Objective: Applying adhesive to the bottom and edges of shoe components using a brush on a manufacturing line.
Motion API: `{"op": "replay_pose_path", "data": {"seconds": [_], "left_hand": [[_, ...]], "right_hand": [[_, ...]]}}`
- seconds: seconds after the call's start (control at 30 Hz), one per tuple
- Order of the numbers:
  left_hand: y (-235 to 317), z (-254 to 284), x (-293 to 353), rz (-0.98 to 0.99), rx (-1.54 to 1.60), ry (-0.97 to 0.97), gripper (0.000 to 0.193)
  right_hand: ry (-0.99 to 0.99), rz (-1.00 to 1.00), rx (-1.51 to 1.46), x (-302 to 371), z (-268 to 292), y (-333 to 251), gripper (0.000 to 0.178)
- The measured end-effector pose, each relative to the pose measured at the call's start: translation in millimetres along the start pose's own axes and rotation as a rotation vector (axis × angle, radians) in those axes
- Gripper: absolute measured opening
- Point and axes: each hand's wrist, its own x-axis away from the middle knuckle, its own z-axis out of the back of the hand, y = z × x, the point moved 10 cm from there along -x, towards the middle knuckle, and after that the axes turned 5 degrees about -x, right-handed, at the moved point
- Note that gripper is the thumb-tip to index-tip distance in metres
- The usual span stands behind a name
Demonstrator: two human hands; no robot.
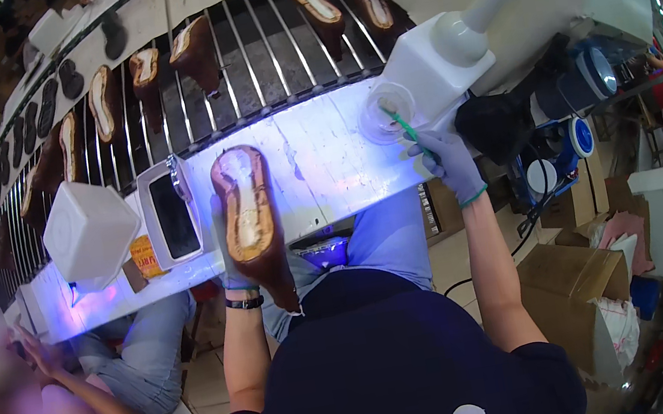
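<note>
My left hand (pixel 234 278), gloved in grey, grips a brown boot upper (pixel 271 262) from its left side. The upper's tan sole side faces up, with a pale whitish strip along its middle. Most of the left fingers are hidden behind it. Between the fingers of my gloved right hand (pixel 451 164) is a thin green-handled brush (pixel 401 123). Its tip reaches into a small transparent cup (pixel 379 132) on the white bench (pixel 315 157). Right behind the cup stands a large white squeeze bottle (pixel 434 61) with a long nozzle.
Beyond the bench, a rack of metal rollers (pixel 255 54) carries several brown uppers and dark soles. A white container (pixel 91 232) and a tray with a dark inside (pixel 169 211) stand at the left. Another person (pixel 90 410) sits at lower left. Cardboard boxes (pixel 573 281) lie at right.
</note>
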Motion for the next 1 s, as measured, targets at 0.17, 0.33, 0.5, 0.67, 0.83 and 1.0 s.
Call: {"op": "replay_pose_path", "data": {"seconds": [0.17, 0.33, 0.5, 0.67, 0.83, 1.0], "left_hand": [[34, 41, -39, 0.193, 0.711, 0.226, 0.053], [80, 30, -57, 0.651, 1.615, 0.015, 0.052], [84, 54, -67, 0.506, 1.394, 0.07, 0.044], [92, 64, -70, 0.471, 1.318, 0.1, 0.044], [97, 71, -70, 0.424, 1.222, 0.128, 0.045], [109, 78, -69, 0.388, 1.143, 0.12, 0.045]], "right_hand": [[-0.201, 0.047, -0.304, -2, -48, -42, 0.031], [-0.335, 0.213, 0.176, 41, -112, -132, 0.021], [-0.577, 0.473, 0.367, 97, -143, -162, 0.025], [-0.6, 0.519, 0.521, 118, -149, -153, 0.027], [-0.445, 0.515, 0.526, 104, -151, -156, 0.024], [-0.325, 0.585, 0.562, 84, -153, -167, 0.023]]}}
